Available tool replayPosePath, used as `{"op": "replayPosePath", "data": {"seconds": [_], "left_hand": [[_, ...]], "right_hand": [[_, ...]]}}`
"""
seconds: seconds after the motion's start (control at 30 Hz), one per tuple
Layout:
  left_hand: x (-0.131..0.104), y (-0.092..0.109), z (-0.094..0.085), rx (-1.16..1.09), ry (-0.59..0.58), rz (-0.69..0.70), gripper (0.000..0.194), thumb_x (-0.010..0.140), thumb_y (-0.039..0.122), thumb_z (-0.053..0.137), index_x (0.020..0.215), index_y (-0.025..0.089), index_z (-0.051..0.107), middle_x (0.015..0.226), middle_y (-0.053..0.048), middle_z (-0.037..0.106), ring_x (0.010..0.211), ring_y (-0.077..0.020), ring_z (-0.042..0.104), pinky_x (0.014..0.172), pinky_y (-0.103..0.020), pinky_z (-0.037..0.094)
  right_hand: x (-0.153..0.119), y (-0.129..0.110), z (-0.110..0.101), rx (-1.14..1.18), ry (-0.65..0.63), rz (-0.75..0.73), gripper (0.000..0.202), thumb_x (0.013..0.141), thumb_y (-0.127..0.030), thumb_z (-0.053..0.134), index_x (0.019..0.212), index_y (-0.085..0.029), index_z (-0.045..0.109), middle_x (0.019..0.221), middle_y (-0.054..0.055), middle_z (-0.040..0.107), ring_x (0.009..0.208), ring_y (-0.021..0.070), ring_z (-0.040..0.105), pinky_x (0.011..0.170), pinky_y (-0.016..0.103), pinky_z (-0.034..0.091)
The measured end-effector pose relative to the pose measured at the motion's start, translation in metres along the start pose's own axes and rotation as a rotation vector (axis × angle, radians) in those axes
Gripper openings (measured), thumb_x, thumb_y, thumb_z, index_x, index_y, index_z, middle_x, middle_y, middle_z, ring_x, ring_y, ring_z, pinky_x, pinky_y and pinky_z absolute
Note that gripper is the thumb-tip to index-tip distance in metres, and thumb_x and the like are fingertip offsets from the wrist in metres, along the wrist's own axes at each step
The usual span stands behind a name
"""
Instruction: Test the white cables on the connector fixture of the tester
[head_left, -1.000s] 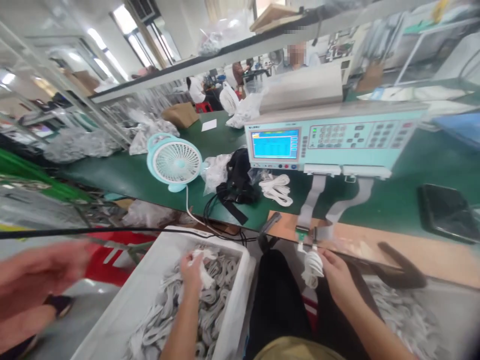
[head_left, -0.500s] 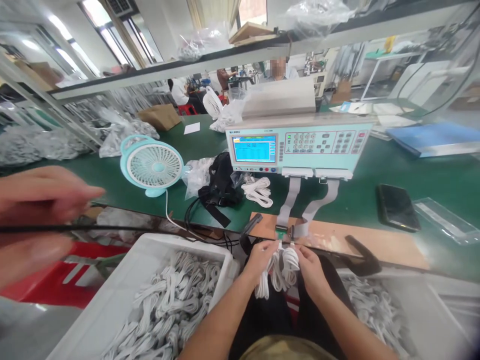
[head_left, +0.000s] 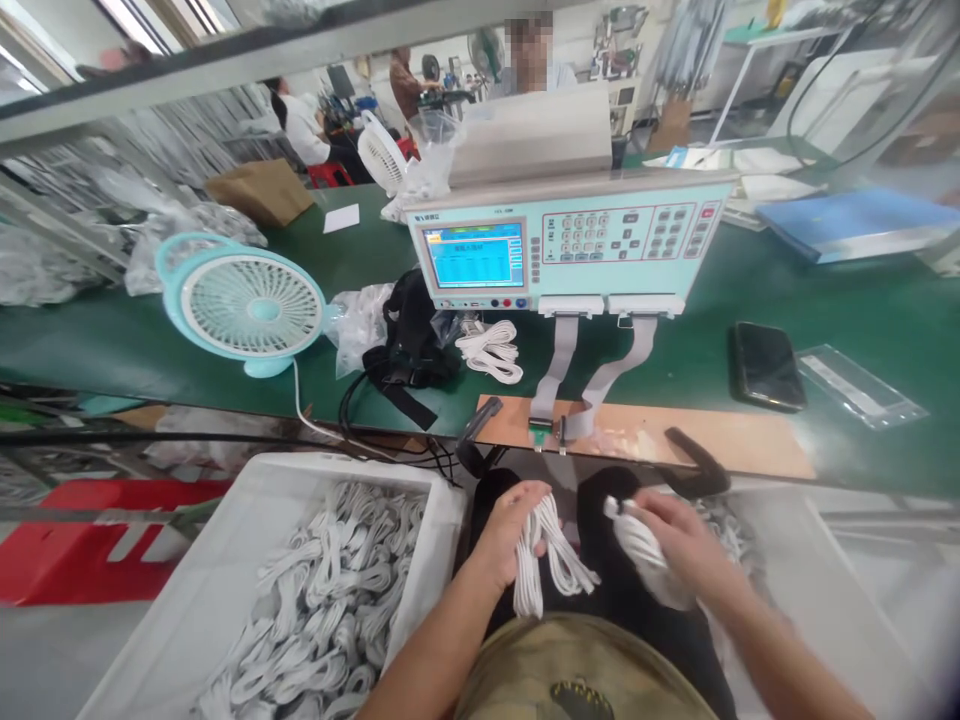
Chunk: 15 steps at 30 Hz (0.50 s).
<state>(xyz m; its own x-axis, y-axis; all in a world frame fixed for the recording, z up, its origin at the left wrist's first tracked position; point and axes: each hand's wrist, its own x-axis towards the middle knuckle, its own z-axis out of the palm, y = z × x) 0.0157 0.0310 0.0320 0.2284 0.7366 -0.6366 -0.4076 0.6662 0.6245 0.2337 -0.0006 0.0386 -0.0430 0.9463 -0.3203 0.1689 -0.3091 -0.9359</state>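
My left hand (head_left: pixel 504 528) grips a bundle of white coiled cables (head_left: pixel 546 560) that hangs over my lap. My right hand (head_left: pixel 686 545) is closed on another white cable coil (head_left: pixel 637 545), a little to the right and apart from the first. Both hands are below the wooden board (head_left: pixel 690 440) at the bench edge, where two grey ribbon cables (head_left: pixel 592 375) end in small connectors (head_left: pixel 546 432). The ribbons come down from a pale teal tester (head_left: pixel 570 245) with a lit blue screen.
A white bin (head_left: pixel 247 590) full of white cable coils stands at my left knee, another bin (head_left: pixel 817 600) at my right. On the green bench (head_left: pixel 862 310) are a teal fan (head_left: pixel 244 305), a black strap bundle (head_left: pixel 409 355), a phone (head_left: pixel 765 365) and a plastic sleeve (head_left: pixel 855 385). A person sits behind the tester.
Both hands dropped from the connectors at the board edge toward my lap and moved apart, each keeping a coil. The other person's blurred hand at far left is gone from view.
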Motion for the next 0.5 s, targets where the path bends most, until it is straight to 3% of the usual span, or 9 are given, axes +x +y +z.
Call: {"op": "replayPosePath", "data": {"seconds": [0.07,0.13,0.17,0.23,0.33,0.43,0.5], "left_hand": [[0.001,-0.001,-0.004,-0.083,-0.064,-0.067,0.034,0.062,0.035,0.073,0.086,0.018,0.055,0.063,0.001,0.056,0.051,-0.0161,0.061,0.029,-0.015,0.027],[0.005,-0.004,-0.004,-0.100,-0.118,-0.142,0.033,0.062,0.029,0.072,0.088,0.018,0.055,0.065,0.001,0.058,0.051,-0.0165,0.062,0.031,-0.016,0.031],[0.007,-0.005,-0.002,-0.095,-0.141,-0.178,0.032,0.062,0.027,0.071,0.089,0.018,0.055,0.066,0.001,0.059,0.050,-0.0162,0.061,0.034,-0.017,0.035],[0.010,-0.009,0.005,-0.068,-0.194,-0.234,0.030,0.062,0.023,0.069,0.088,0.017,0.056,0.067,0.000,0.060,0.048,-0.0152,0.060,0.040,-0.021,0.042],[0.014,-0.014,0.018,-0.010,-0.292,-0.282,0.024,0.062,0.019,0.068,0.083,0.014,0.058,0.066,-0.002,0.061,0.052,-0.0126,0.058,0.049,-0.022,0.045],[0.013,-0.018,0.025,0.037,-0.348,-0.294,0.018,0.061,0.018,0.069,0.076,0.012,0.060,0.062,-0.002,0.059,0.054,-0.0099,0.054,0.053,-0.019,0.042],[0.009,-0.022,0.027,0.091,-0.360,-0.253,0.019,0.063,0.022,0.069,0.078,0.012,0.063,0.062,-0.001,0.059,0.055,-0.0095,0.053,0.055,-0.019,0.041]], "right_hand": [[-0.012,0.014,-0.040,-0.471,0.082,-0.114,0.032,0.081,-0.048,0.055,0.068,-0.019,0.058,0.058,0.000,0.052,0.051,0.0146,0.048,0.045,0.024,0.035],[-0.023,0.018,-0.056,-0.761,0.150,-0.304,0.024,0.085,-0.041,0.052,0.087,-0.021,0.064,0.076,0.005,0.059,0.064,0.0185,0.055,0.054,0.027,0.043],[-0.027,0.015,-0.054,-0.812,0.120,-0.415,0.023,0.088,-0.036,0.049,0.098,-0.021,0.064,0.086,0.007,0.060,0.072,0.0194,0.058,0.059,0.028,0.045],[-0.033,0.000,-0.036,-0.772,-0.074,-0.619,0.027,0.093,-0.025,0.041,0.115,-0.022,0.057,0.098,0.009,0.060,0.084,0.0179,0.058,0.070,0.027,0.048],[-0.034,-0.028,0.000,-0.711,-0.314,-0.828,0.029,0.092,-0.018,0.043,0.119,-0.021,0.054,0.105,0.009,0.062,0.085,0.0170,0.056,0.074,0.028,0.047],[-0.031,-0.042,0.019,-0.675,-0.441,-0.915,0.027,0.089,-0.019,0.050,0.116,-0.021,0.056,0.106,0.008,0.062,0.092,0.0201,0.054,0.082,0.034,0.044],[-0.028,-0.040,0.023,-0.572,-0.490,-0.890,0.022,0.089,-0.019,0.049,0.110,-0.020,0.057,0.102,0.008,0.062,0.095,0.0204,0.052,0.087,0.036,0.041]]}}
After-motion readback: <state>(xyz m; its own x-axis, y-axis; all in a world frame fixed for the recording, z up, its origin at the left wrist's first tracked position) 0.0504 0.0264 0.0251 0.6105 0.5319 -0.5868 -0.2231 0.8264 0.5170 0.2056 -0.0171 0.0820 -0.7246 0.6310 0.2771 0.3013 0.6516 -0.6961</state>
